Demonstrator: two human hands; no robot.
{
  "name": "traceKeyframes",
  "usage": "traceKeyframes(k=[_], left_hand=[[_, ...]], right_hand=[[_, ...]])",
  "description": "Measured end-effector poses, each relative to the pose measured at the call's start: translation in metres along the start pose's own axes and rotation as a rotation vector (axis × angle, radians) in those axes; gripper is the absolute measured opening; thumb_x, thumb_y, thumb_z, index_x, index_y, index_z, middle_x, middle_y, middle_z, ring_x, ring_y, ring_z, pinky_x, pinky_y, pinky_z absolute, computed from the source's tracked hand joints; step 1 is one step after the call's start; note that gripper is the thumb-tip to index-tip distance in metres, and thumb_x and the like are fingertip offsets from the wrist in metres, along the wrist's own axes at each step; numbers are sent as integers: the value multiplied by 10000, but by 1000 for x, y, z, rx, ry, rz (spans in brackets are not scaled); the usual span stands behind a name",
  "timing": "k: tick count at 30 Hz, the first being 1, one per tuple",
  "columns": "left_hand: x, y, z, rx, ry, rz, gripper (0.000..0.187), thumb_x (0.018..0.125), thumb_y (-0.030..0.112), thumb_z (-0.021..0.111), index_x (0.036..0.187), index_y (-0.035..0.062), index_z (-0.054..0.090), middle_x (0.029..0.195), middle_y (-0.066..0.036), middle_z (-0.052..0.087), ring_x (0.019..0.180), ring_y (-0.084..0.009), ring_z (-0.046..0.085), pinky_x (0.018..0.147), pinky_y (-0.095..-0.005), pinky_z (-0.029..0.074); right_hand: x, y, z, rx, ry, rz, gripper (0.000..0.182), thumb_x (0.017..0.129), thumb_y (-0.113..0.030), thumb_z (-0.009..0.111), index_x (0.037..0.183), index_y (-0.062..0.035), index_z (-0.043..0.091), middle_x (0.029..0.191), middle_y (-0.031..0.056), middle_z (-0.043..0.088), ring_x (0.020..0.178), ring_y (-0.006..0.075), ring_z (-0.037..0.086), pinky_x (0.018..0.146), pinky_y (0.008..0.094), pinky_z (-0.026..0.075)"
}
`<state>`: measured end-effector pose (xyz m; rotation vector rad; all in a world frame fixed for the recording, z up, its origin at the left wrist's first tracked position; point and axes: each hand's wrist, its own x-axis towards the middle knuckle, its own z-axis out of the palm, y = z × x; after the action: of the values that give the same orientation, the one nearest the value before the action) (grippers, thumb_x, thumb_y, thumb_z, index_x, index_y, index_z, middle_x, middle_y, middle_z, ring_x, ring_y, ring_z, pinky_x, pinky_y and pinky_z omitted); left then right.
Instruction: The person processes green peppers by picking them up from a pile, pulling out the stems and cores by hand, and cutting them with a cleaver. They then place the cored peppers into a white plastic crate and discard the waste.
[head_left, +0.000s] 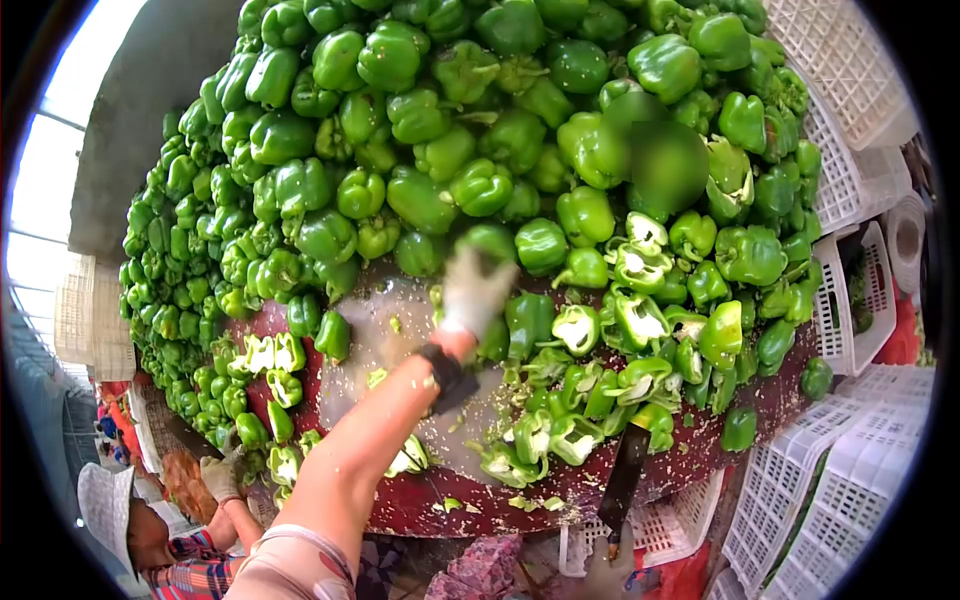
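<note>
My left hand [478,290], in a pale glove and blurred by motion, is over the middle of the table at the front of the pile. Its fingers are around a green bell pepper [490,243], which is smeared too while its neighbours look sharp. At the bottom edge, my right hand [605,574], also gloved and partly cut off, holds a knife [622,475] with a broad dark blade pointing up toward the table edge. The blade tip overlaps a cut pepper piece [655,424]. Halved peppers [575,437] with pale insides lie right of my left arm.
A large heap of whole green peppers [420,115] covers the far part of the dark red table [430,515]. White plastic crates [800,480] stand along the right. At lower left, another person in a hat [105,510] has a gloved hand [218,478] near the table edge.
</note>
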<state>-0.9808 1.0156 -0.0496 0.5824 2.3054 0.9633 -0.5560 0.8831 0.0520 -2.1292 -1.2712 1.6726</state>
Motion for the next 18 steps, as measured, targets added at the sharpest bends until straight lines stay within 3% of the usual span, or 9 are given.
traceKeyframes(k=[1,3,4,5,7,10,13,17,18], left_hand=[[-13,1,6,97,30,31,663,788,423,747,1236,11,485,1250,-229,531,1176,-384,522,996,-446,429],[-11,2,12,-22,276,-63,721,786,434,745,1287,13,442,1270,-237,511,1187,-390,506,1006,-451,417],[-4,5,11,188,361,-121,786,779,459,741,1322,5,399,1295,-246,486,1212,-394,484,1027,-448,405],[4,11,10,241,337,-199,818,782,472,732,1340,-12,382,1359,-265,441,1255,-398,451,1057,-444,386],[25,10,17,61,301,-424,856,793,470,720,1374,-36,346,1416,-283,404,1286,-406,437,1073,-444,379],[44,13,11,-90,257,-495,976,765,432,745,1456,-45,247,1451,-288,378,1312,-406,441,1070,-438,410],[46,33,16,-96,292,-612,1012,698,358,770,1455,-50,236,1411,-278,437,1268,-400,492,1012,-437,473],[38,16,18,-67,314,-443,856,690,324,781,1336,-58,370,1199,-242,591,1050,-327,605,899,-413,496],[22,22,18,-86,272,-378,819,689,303,779,1317,-55,394,1183,-225,600,1040,-306,609,886,-400,502]], right_hand=[[2,6,1,13,2,-21,580,920,-238,673,1433,-60,471,760,22,577,625,94,498,539,279,431],[4,17,-4,9,12,-32,584,917,-229,677,1435,-58,469,762,18,572,625,94,493,539,279,428],[6,21,-6,-4,12,-29,585,916,-222,679,1435,-56,467,765,18,573,628,95,494,544,279,428],[8,24,-8,-18,7,-25,587,914,-215,680,1436,-54,466,768,19,574,631,96,495,548,280,429],[8,28,-10,-45,-3,-33,563,912,-198,682,1414,-37,485,808,31,606,657,103,527,586,287,454],[9,-5,-7,-82,-24,-68,539,917,-199,674,1396,-28,495,819,41,620,682,109,552,617,291,469],[10,23,-11,-65,-19,-63,561,923,-216,666,1420,-44,471,820,57,630,695,123,562,633,288,475],[18,28,-5,115,0,55,472,887,-65,603,1353,-84,529,641,-45,457,492,45,402,435,233,322],[17,23,-9,110,-39,47,393,879,-51,609,1270,-70,574,658,-48,470,498,44,404,451,238,332]])
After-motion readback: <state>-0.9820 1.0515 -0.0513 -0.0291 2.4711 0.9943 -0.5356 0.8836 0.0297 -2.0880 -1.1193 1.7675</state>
